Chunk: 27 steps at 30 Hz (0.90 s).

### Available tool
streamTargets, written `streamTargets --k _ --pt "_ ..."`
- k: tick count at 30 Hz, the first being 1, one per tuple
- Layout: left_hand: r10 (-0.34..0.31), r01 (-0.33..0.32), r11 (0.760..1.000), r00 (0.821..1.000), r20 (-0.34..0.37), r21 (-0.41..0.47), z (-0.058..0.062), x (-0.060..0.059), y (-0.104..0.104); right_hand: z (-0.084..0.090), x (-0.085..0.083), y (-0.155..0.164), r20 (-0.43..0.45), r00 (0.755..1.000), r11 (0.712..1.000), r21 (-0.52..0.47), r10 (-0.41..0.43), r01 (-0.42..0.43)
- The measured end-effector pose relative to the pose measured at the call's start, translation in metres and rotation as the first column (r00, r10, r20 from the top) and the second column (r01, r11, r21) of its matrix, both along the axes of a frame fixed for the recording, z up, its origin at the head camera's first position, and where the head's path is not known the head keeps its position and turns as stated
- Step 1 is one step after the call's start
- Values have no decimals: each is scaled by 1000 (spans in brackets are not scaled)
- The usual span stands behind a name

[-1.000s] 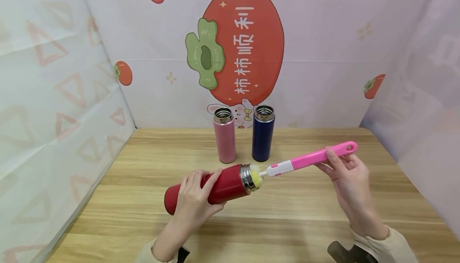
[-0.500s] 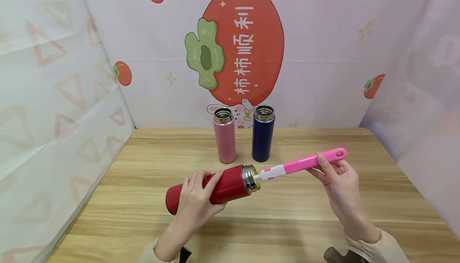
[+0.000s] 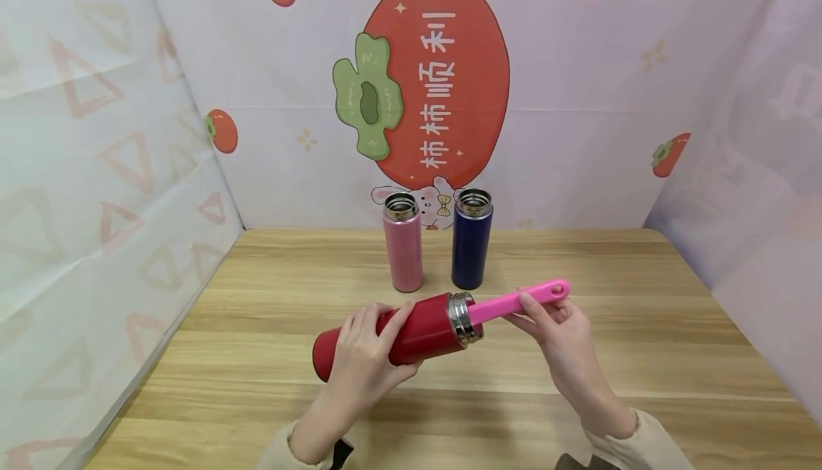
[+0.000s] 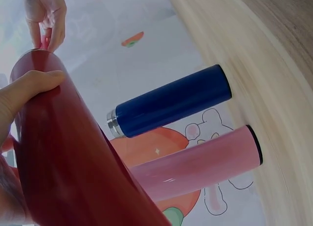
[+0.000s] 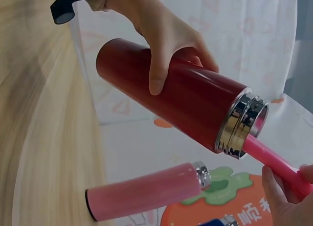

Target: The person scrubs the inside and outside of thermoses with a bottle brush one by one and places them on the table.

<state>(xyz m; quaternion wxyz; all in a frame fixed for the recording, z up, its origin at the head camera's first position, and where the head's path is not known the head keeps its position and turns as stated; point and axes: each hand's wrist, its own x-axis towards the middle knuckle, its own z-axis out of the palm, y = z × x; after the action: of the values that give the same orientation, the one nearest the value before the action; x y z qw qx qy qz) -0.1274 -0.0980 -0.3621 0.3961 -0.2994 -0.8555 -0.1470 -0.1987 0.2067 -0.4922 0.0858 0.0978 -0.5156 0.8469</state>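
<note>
A red flask [image 3: 411, 334] is held nearly level above the wooden table [image 3: 642, 356], its steel mouth [image 3: 464, 319] pointing right. My left hand [image 3: 369, 356] grips its body; the same flask [image 4: 63, 152] fills the left wrist view and shows again as the red flask [image 5: 186, 94] in the right wrist view. A pink brush handle [image 3: 520, 302] sticks out of the mouth, and my right hand [image 3: 555, 327] pinches it near the end with the hole. The brush head is hidden inside the flask. The handle [image 5: 274, 162] leaves the steel mouth [image 5: 243, 123] in the right wrist view.
A pink flask [image 3: 403, 243] and a dark blue flask [image 3: 472, 239] stand upright and uncapped at the back of the table, just behind the red one. Patterned fabric walls close in the left, back and right sides.
My right hand has pushed the brush leftward into the red flask: the yellow sponge head and white neck have gone inside. The flask has shifted slightly right.
</note>
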Motion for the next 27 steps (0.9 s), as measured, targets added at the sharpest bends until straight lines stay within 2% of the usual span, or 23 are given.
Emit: streamTargets --k 11,16,17,19,21,23,24,27 --pt "-22 22 1000 999 23 6 -4 -1 1 8 -2 8 -20 1000 1000 -5 7 -7" --pt "-44 43 999 998 43 15 -6 -1 0 9 -6 18 -93 996 1000 -11 -11 10" --pt "-48 47 999 998 46 19 -6 -1 -1 22 0 18 -103 995 999 -34 -6 3" --pt "-54 53 998 997 52 22 -7 -1 -2 27 0 24 -151 988 999 -49 -13 5" --pt "-53 52 998 997 57 24 -9 -1 -3 41 5 28 -180 983 998 -58 -26 16" --pt "-51 49 998 997 56 24 -10 -1 -4 78 24 20 -168 985 995 -95 -43 27" --pt "-51 49 998 997 51 24 -11 -1 -5 89 29 16 -168 983 994 -93 -68 53" --pt "-58 56 998 997 44 29 -13 -2 -6 149 63 -7 -121 986 985 -146 -111 93"
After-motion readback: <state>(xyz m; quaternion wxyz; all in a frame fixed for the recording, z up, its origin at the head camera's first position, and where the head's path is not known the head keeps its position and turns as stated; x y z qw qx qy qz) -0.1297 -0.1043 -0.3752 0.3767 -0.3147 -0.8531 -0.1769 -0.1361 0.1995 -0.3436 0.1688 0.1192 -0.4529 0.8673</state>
